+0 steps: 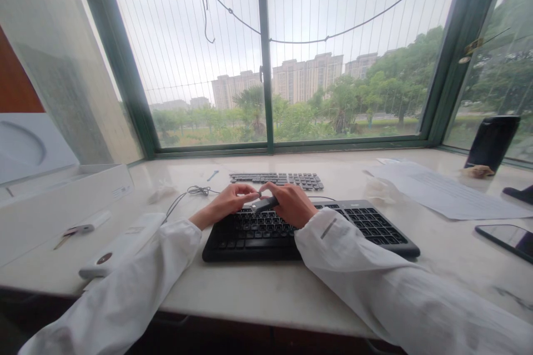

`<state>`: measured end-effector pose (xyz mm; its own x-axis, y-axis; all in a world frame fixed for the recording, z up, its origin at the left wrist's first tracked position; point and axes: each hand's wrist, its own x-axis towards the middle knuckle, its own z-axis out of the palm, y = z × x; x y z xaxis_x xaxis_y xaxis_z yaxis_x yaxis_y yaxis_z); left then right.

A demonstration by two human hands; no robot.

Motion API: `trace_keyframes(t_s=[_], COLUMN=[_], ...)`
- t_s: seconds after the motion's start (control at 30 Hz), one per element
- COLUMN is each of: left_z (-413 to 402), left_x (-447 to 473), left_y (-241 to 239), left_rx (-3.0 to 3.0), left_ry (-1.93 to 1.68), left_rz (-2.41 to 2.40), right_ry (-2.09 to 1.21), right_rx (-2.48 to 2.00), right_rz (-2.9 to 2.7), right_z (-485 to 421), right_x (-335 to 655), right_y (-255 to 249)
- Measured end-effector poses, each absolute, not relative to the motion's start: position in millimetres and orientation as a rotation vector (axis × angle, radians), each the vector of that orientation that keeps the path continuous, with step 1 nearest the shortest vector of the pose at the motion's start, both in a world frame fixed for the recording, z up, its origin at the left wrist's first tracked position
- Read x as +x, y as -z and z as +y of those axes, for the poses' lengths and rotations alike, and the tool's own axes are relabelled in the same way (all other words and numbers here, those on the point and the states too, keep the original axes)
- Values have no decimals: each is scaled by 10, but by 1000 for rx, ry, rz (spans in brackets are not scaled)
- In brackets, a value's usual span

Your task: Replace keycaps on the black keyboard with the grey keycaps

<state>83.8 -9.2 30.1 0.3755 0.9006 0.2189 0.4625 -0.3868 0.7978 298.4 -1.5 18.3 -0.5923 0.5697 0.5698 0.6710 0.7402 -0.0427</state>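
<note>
My left hand [227, 203] and my right hand [291, 203] meet over the far rows of a black keyboard [366, 227] on the pale stone sill. Between them they pinch a small dark oblong piece [264, 204]; what it is I cannot make out. My right hand's fingers curl over it, and my left hand's fingertips close on its left end. Both arms are in white sleeves.
A second, flatter keyboard [277, 179] lies beyond, with a thin cable [195, 191] to its left. A white box [62, 199] and a white oblong device [120, 244] sit left. Papers [441, 191], a dark cup [493, 141] and a phone [510, 239] are right. The window is behind.
</note>
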Motion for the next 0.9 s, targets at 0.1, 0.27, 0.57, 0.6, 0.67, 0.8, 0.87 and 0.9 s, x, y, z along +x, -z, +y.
trace_keyframes(t_s=[0.1, 0.27, 0.57, 0.6, 0.67, 0.8, 0.87, 0.9], left_z=[-66, -56, -73, -74, -76, -68, -57, -51], left_x=[835, 849, 819, 819, 821, 822, 815, 807], left_y=[-271, -196, -188, -190, -190, -183, -182, -185], left_rx=[2113, 2232, 2308, 2307, 2312, 2324, 2323, 2320], left_ry=[-1025, -1188, -1207, -1205, -1208, -1215, -1236, -1250], left_rz=[1150, 1192, 1251, 1256, 1265, 1286, 1306, 1321], right_ry=[222, 211, 185, 188, 192, 188, 163, 144], right_rx=[-970, -967, -975, -979, -983, -986, -997, -998], right_rz=[-2355, -2344, -2341, -2341, -2339, -2326, -2333, -2339], right_z=[-17, -43, -59, -59, -59, -58, -61, -65], right_x=[2982, 2982, 2981, 2979, 2976, 2969, 2966, 2965], right_y=[-186, -201, -212, -213, -212, -203, -202, -204])
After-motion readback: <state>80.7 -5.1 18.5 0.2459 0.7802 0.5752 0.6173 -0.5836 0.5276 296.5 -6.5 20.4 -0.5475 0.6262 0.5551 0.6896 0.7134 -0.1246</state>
